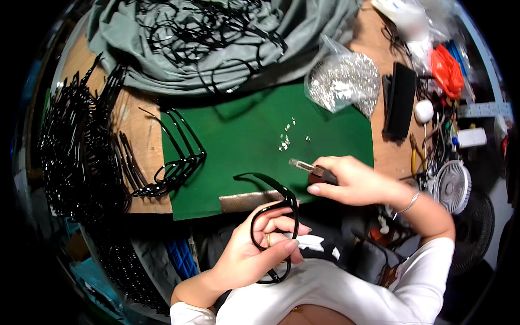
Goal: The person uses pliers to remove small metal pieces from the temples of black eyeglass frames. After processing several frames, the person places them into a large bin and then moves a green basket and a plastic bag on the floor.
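My left hand (254,249) is closed round a black glossy eyeglass frame (252,227), just in front of the mat's near edge. One temple arm (262,177) of the frame reaches out to the left over the mat. My right hand (346,181) grips a hand tool (319,171) with a dark handle and a narrow metal tip; its exact kind I cannot make out. That tip points left, apart from the frame. Beyond it, several tiny silvery pieces (285,142) lie scattered on the green mat (238,130).
A clear bag of small silvery parts (338,78) rests at the mat's far right. Black frames lie heaped on a grey cloth (124,70); black temples (81,146) pile up at left. Several frames (181,162) overlap the mat's left edge. Yellow-handled pliers (414,157) and a white fan (452,184) are at right.
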Available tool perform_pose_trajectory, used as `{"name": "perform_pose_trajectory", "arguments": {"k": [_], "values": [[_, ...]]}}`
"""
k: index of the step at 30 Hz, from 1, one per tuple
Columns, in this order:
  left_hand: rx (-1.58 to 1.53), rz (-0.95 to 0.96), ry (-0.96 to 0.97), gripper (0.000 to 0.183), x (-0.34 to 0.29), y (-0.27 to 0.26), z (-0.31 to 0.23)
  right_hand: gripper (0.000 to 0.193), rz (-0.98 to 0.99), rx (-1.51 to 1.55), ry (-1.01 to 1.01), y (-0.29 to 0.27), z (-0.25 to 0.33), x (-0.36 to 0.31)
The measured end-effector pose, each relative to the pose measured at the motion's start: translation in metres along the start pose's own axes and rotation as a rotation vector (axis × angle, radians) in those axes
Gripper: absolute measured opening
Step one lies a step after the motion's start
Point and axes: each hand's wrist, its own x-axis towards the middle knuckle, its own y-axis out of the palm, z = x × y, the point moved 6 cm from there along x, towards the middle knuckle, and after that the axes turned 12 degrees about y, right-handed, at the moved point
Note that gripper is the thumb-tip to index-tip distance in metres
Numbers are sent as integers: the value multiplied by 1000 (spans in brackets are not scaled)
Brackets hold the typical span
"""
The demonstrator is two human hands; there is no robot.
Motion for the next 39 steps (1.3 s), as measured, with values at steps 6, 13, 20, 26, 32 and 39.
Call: {"name": "perform_pose_trajectory", "arguments": {"k": [6,13,20,26,32,39], "values": [[636,-97,382,43,-19,-14,-51,20,-289,91,-192,13,-14,4],[794,-238,376,31,13,-84,-69,20,-285,54,-95,17,-7,7],[2236,-350,471,48,16,-92,-95,22,-349,40,-126,13,-6,6],[2072,-211,599,67,29,-56,-113,19,-357,72,-140,9,-23,-15],[1901,-471,1127,27,113,-45,-125,20,-356,-51,-231,21,-7,-20],[655,-147,739,24,92,-20,-120,15,-432,-59,-195,15,-24,-25]]}}
